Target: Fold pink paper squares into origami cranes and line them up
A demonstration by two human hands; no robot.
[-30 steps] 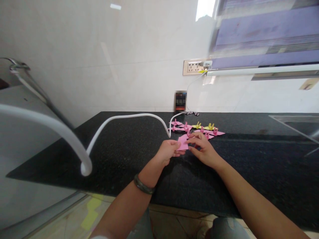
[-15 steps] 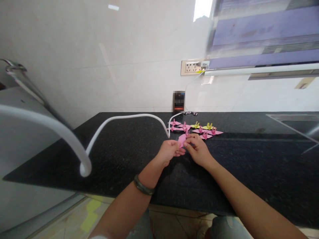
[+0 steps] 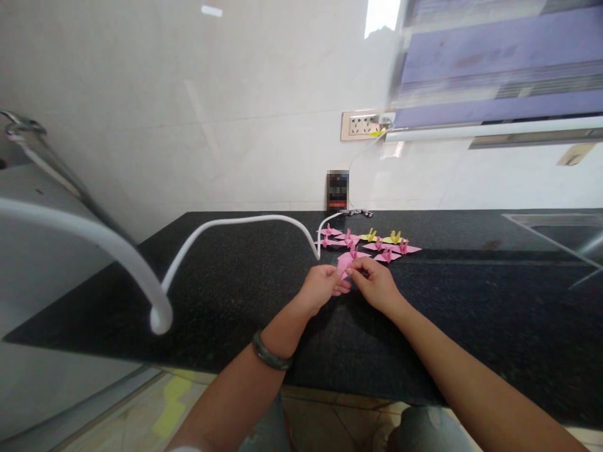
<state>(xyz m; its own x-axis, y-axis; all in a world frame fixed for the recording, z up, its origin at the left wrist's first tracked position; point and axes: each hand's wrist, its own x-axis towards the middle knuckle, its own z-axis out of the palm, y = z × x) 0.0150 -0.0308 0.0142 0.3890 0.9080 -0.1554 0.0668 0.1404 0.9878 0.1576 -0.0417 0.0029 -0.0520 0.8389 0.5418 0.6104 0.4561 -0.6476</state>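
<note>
A piece of pink folded paper [image 3: 344,262] is held between my two hands just above the dark countertop. My left hand [image 3: 321,284] pinches its left side, thumb on top, with the lower fingers beneath. On the right edge, the thumb and forefinger of my right hand [image 3: 375,284] close on the same paper. Right behind my hands stand several folded paper cranes, among them a pink crane [image 3: 388,255] to the right, a pink crane [image 3: 348,238] farther back and a yellow crane [image 3: 395,238]. Fingers hide part of the held paper.
A white bendy tube [image 3: 235,221] arches across the black counter [image 3: 226,301] from the left. Against the tiled wall leans a dark phone-like device [image 3: 338,189], below a socket panel [image 3: 362,125] with a plugged-in cable. A metal-rimmed sink [image 3: 541,221] lies at right.
My right fingers have drawn slightly closer together on the pink paper, uncovering more of the pink crane behind them. Both hands otherwise keep their place.
</note>
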